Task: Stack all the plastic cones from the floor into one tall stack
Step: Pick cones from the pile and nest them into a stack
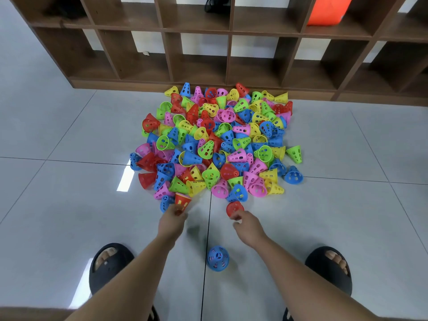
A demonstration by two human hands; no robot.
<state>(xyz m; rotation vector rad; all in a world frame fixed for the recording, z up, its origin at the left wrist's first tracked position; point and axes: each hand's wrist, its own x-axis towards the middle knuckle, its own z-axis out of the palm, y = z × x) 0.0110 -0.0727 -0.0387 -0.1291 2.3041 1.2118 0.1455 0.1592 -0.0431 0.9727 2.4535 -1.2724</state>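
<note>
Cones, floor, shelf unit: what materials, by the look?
Cones: thin moulded plastic, bright solid colours, punched holes, slight sheen. Floor: glossy glazed tile probably, grout lines and light glare. Shelf unit: brown wood-grain board, matte, likely laminate.

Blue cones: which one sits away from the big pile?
The blue cone standing tip-up, alone on the floor between the two slippers. Every other blue one lies in or at the edge of the pile.

arms forward | left grip point(174, 216) pinches red cone point(183, 201) | right grip point(249, 224) pinches other red cone point(234, 207)
</note>
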